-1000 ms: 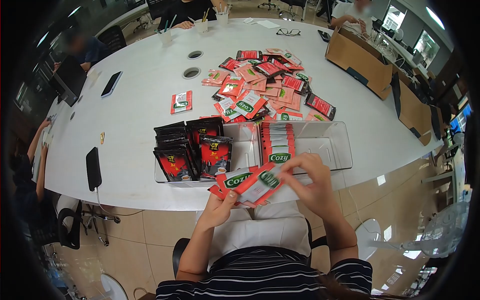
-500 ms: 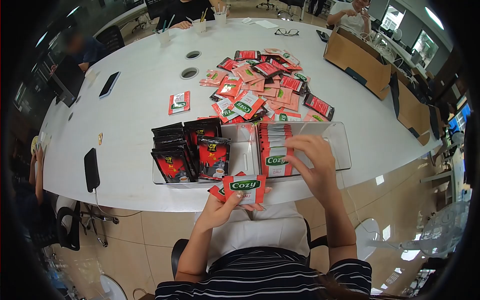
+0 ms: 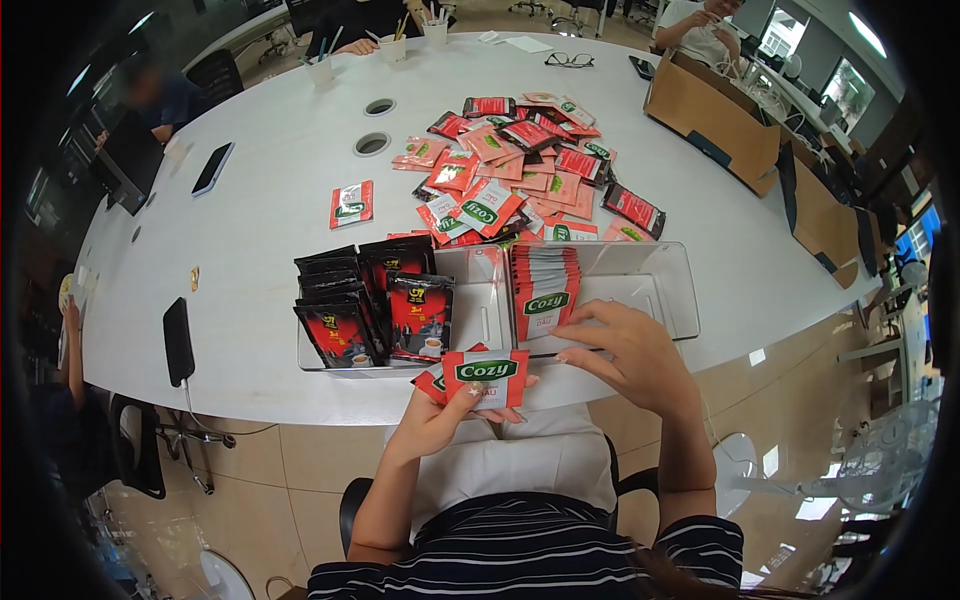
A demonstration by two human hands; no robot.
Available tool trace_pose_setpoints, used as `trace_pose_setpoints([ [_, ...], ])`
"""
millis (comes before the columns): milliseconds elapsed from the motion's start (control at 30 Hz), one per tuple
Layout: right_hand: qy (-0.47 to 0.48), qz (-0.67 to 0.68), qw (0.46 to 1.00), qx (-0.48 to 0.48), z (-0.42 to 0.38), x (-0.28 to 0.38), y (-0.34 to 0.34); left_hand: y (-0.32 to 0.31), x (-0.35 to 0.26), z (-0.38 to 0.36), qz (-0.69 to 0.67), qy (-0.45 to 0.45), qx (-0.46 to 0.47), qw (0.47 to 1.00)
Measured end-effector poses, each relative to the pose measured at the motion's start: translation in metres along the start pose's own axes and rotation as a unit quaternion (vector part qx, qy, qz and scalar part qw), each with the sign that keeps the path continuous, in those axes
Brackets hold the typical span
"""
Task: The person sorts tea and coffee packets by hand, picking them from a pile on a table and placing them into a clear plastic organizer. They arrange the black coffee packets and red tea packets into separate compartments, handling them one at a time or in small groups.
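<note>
My left hand (image 3: 437,420) is closed around a few red-and-white Cozy sachets (image 3: 487,372), held fanned in front of the clear bins. My right hand (image 3: 625,350) has its thumb and fingers apart at the front of a row of Cozy sachets (image 3: 546,300); a fingertip is at or against the front sachet's lower right. That row stands upright on the left side of the right clear bin (image 3: 690,290). The left clear bin (image 3: 480,290) holds black-and-red G7 coffee sachets (image 3: 420,315) in two upright stacks.
Behind the bins lies a heap of mixed sachets (image 3: 530,165), with a single Cozy sachet (image 3: 351,204) to its left. Two phones lie left, one black (image 3: 178,340) with a cable. Cardboard boxes (image 3: 715,120) stand at the right edge. Other people sit around the table (image 3: 270,200).
My right hand has moved down and slightly right from the top of the front sachet to its lower edge. The sachet row now leans further back. My left hand keeps its sachets.
</note>
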State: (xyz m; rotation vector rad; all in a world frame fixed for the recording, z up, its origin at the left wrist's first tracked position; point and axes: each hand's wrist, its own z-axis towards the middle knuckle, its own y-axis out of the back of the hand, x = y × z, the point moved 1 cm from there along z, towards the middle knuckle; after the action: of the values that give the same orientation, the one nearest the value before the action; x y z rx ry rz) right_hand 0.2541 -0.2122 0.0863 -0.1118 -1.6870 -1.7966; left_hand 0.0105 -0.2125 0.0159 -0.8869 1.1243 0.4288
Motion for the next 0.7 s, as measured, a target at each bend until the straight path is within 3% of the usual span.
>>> trace_pose_setpoints([
  [133, 0.023, -0.003, 0.999, -0.034, 0.003, -0.005, -0.005, 0.002, 0.002, -0.002, -0.011, 0.014, -0.007, 1.0],
  [433, 0.018, 0.015, 1.0, 0.001, 0.003, 0.0, 0.001, 0.001, 0.0, -0.001, 0.026, 0.037, -0.016, 0.999],
  [700, 0.088, 0.101, 0.984, -0.114, 0.005, 0.02, 0.001, -0.002, 0.001, -0.003, 0.06, 0.008, -0.039, 0.997],
])
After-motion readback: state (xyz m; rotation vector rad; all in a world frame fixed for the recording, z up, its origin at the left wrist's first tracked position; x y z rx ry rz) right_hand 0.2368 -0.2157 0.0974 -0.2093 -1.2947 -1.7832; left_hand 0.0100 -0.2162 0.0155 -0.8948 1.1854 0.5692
